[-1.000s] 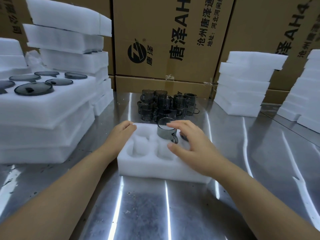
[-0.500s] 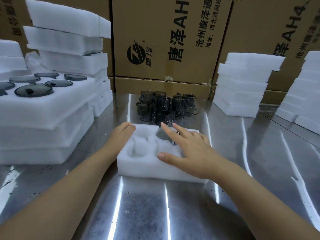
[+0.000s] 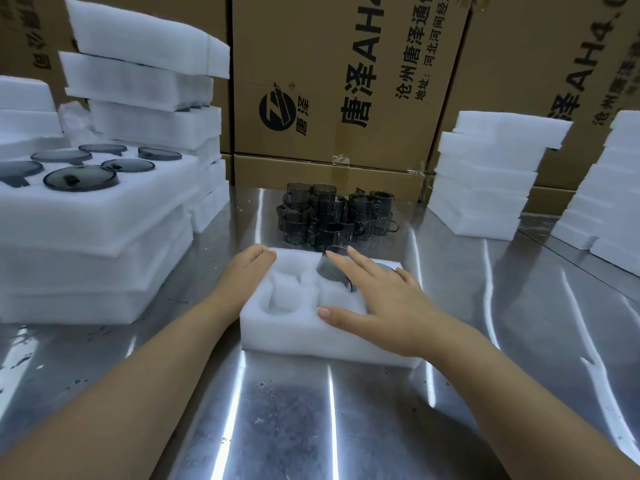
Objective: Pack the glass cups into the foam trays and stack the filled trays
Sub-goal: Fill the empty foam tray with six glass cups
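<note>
A white foam tray (image 3: 284,332) with round pockets lies on the steel table in front of me. A smoky glass cup (image 3: 329,270) sits sunk in its far middle pocket. My right hand (image 3: 374,299) lies flat over the tray with straight fingers pressing on that cup. My left hand (image 3: 247,271) rests on the tray's far left corner, fingers bent over the edge. Two pockets on the left of the tray hold nothing. A cluster of several dark glass cups (image 3: 332,213) stands just behind the tray.
On the left, stacked foam trays (image 3: 90,244) hold dark glass lids (image 3: 81,178); more foam blocks (image 3: 145,81) pile behind them. Foam stacks (image 3: 485,181) stand at the right and far right (image 3: 609,202). Cardboard boxes (image 3: 346,81) wall the back.
The cup stood high in the pocket under my right fingers; my right hand flattened and pushed it down into the tray. My left hand stayed on the corner.
</note>
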